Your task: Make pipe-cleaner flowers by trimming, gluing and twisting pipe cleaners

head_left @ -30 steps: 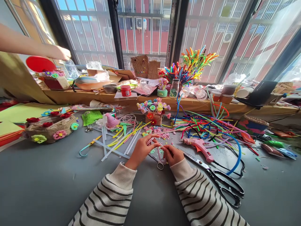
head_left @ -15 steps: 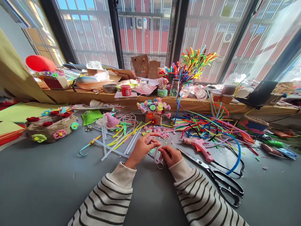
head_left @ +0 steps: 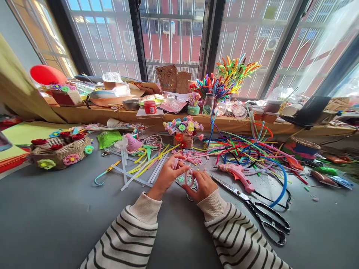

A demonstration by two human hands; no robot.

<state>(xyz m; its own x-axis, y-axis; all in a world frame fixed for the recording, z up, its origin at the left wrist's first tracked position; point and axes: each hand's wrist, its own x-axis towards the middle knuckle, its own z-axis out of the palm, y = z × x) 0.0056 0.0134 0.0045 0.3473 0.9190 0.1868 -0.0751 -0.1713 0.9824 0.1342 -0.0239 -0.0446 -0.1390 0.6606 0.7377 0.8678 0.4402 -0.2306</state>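
A light pink loop [head_left: 186, 181], apparently a bent pipe cleaner, is between my two hands over the middle of the table. My left hand [head_left: 165, 175] is closed, thumb and fingers pinching the loop's upper end, with another bit of pink showing between its fingers. On the other side, my right hand [head_left: 205, 184] curls about the loop's right side, its thumb low and its fingertips high. Just below them lies a small metal ring, perhaps of small scissors, partly hidden by my right hand. Pale green and pink clippings [head_left: 181, 179] lie behind the hands.
Large black-handled scissors [head_left: 252, 209] and a pink glue gun [head_left: 238, 175] lie to the right. Clear glue sticks [head_left: 124, 175] and yellow pipe cleaners are on the left, near a flower-trimmed basket [head_left: 60, 151]. A small flower pot [head_left: 183, 139] and a colourful heap of pipe cleaners [head_left: 238, 147] stand behind.
My right hand has shifted its grip: its thumb has dropped and spread from the fingers around the loop. The left hand has moved only slightly.
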